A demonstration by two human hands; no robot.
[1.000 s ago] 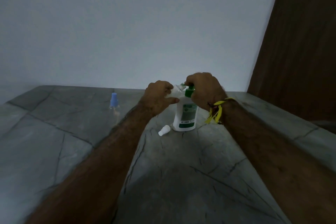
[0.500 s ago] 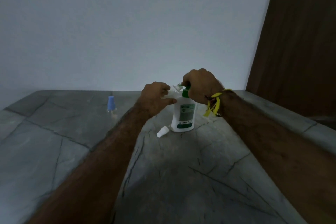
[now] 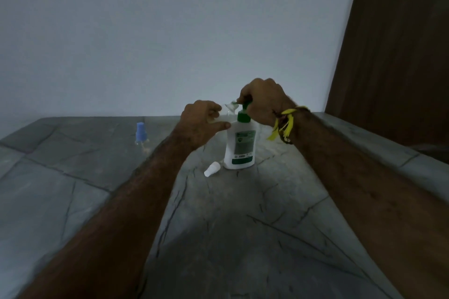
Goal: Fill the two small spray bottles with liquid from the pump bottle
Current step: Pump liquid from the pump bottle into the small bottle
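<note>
1. We saw a grey stone floor (image 3: 73,201) filling the bottom of the frame.
2. Our right hand (image 3: 263,101) curled its fingers over the pump on top.
3. Our left hand (image 3: 201,121) held a small clear bottle (image 3: 227,110) at the spout.
4. The white pump bottle (image 3: 240,145) stood in the middle.
5. A blue-capped spray bottle (image 3: 141,135) stood at middle left.
6. A white cap (image 3: 211,169) lay beside the pump bottle.

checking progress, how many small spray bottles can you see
2. One with a blue cap stands on the counter at left. A clear one is held in the left hand at the pump spout, mostly hidden.
</note>
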